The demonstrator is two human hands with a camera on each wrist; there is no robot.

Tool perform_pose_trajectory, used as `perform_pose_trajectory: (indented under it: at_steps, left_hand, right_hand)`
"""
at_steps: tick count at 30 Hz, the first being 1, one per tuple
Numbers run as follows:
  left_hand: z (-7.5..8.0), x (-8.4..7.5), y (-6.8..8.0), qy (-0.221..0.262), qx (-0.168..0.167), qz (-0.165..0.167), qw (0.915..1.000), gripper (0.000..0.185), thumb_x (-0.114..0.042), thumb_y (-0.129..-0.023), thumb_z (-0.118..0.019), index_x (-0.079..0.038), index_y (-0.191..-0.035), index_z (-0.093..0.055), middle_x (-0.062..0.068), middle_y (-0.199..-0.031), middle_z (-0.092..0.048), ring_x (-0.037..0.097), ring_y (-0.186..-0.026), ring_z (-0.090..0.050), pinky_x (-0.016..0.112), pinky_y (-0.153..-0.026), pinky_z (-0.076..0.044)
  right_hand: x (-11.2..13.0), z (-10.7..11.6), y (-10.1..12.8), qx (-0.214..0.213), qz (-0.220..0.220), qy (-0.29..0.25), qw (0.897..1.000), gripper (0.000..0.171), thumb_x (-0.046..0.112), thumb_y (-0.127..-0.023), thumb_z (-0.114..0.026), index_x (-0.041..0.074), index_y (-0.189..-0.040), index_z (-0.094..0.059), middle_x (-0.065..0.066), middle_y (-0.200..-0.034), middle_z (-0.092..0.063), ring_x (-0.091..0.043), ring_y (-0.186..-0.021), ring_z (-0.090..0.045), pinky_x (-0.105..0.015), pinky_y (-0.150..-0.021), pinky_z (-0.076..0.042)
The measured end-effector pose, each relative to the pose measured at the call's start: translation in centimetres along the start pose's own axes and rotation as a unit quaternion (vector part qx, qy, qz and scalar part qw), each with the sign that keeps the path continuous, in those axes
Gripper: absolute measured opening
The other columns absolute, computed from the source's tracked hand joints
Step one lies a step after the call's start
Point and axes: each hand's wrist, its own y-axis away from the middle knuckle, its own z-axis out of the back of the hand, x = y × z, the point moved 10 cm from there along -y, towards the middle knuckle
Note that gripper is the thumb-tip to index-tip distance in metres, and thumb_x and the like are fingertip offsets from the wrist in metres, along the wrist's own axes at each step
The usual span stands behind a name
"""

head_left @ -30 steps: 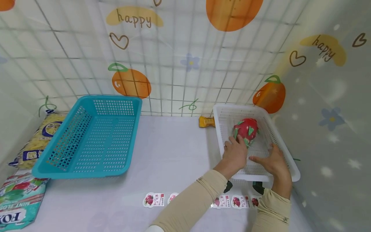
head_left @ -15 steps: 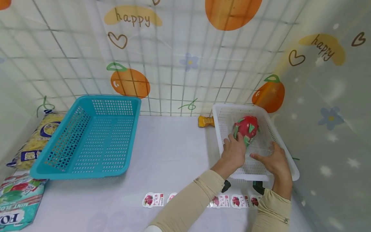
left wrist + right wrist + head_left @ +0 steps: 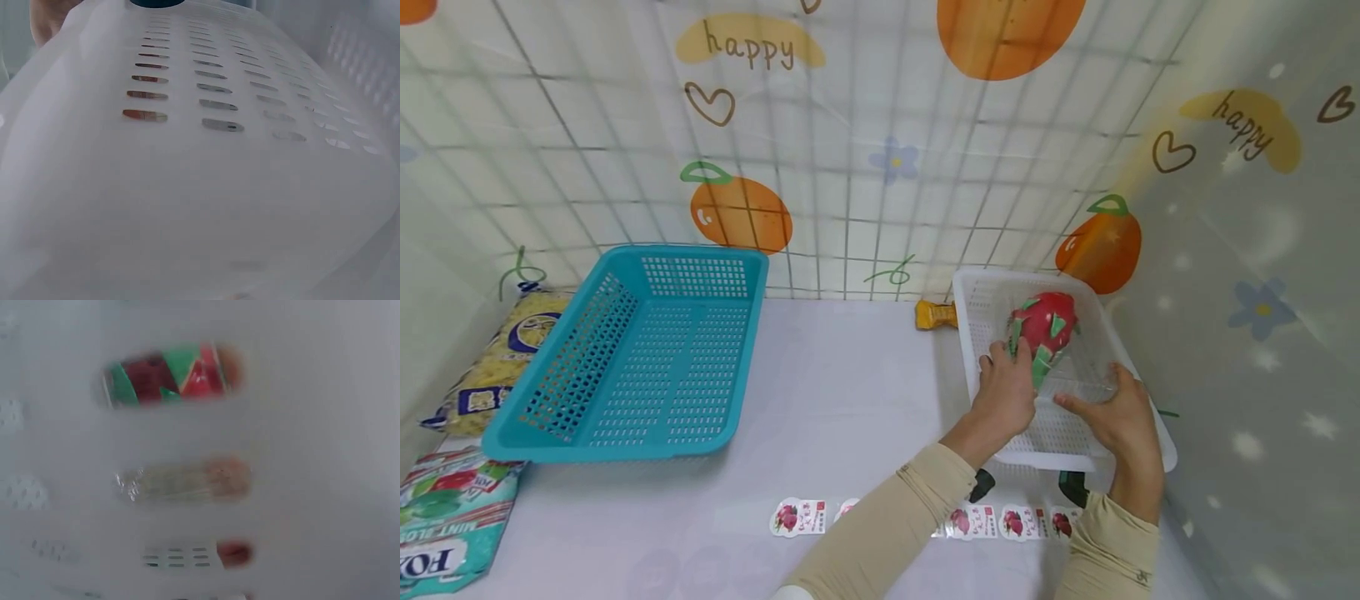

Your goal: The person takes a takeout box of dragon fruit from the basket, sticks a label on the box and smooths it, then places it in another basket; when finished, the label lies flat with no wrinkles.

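A red dragon fruit [image 3: 1045, 325] with green scales lies tilted in the white slotted basket [image 3: 961, 292] at the right, inside clear plastic wrapping [image 3: 1078, 377]. My left hand [image 3: 1003, 392] reaches over the basket's left rim, its fingers curled against the fruit's lower left end. To the right of the fruit, my right hand [image 3: 1112, 412] holds the wrapping between thumb and fingers. The left wrist view is filled by the basket wall [image 3: 200, 156]. The right wrist view is blurred and shows red and green of the fruit [image 3: 169, 381] through a slot.
A teal basket [image 3: 685, 252] stands at the left with nothing in it. Beside it lie a yellow noodle bag [image 3: 497, 358] and a green bag [image 3: 445, 517]. A small yellow packet [image 3: 934, 314] sits behind the white basket. Fruit stickers [image 3: 797, 517] line the front edge.
The dragon fruit has risen a little and tipped toward the back right of the basket. Both hands have moved slightly with it.
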Motion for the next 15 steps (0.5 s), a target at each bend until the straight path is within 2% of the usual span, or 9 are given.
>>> perform_pose_trajectory:
  at_steps: [8,15]
  left_hand:
    - [0.48,-0.46,0.38,0.021,-0.004,-0.012,0.9997,0.076,-0.025,-0.097,-0.07,-0.012,-0.16,-0.03,0.019,-0.151,-0.035,0.03,-0.128,-0.044,0.03,-0.101,-0.049]
    - [0.38,-0.76,0.58,0.046,-0.009,-0.024,0.9986,0.077,-0.025,-0.096,-0.072,-0.013,-0.16,-0.03,0.017,-0.152,-0.035,0.027,-0.128,-0.044,0.029,-0.1,-0.05]
  right_hand:
    - [-0.38,0.65,0.62,-0.002,-0.016,-0.011,1.0,0.113,0.041,-0.087,-0.08,-0.005,-0.161,-0.008,-0.038,-0.162,-0.015,-0.058,-0.143,-0.025,-0.072,-0.115,-0.027]
    - [-0.83,0.99,0.98,-0.003,-0.021,-0.015,1.0,0.111,0.041,-0.088,-0.079,-0.003,-0.161,-0.008,-0.037,-0.162,-0.013,-0.059,-0.141,-0.025,-0.074,-0.114,-0.027]
